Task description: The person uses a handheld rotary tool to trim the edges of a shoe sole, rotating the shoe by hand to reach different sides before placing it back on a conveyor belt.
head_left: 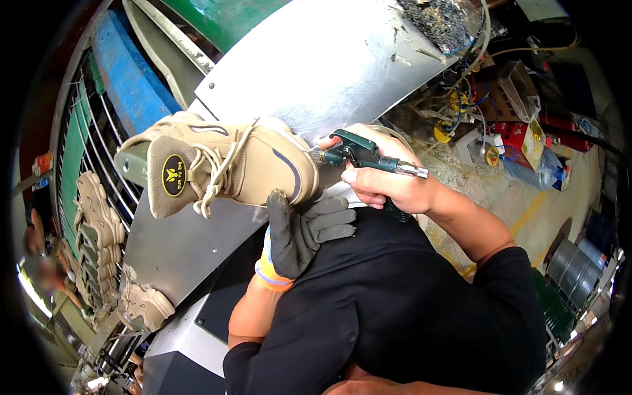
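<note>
A beige lace-up shoe [250, 158] with a round black and yellow tongue patch lies on its side above the metal worktop, toe toward my right hand. A grey-green form shows at its opening. My right hand [388, 168] grips a dark green air gun [359, 150] with a lever and a silver end fitting. Its nozzle is at the shoe's toe edge. Below the toe is my left hand [306, 227], in a dark-coated glove with an orange cuff. The glove's thumb points up against the shoe's side, and the other fingers stretch out to the right.
The grey metal worktop [178, 243] runs diagonally under the shoe. Another beige shoe [146, 306] sits at its lower left, beside a row of shoes [99, 237] on a rack. At the right, cables, boxes and a red carton [520, 145] clutter the floor near a metal drum [573, 270].
</note>
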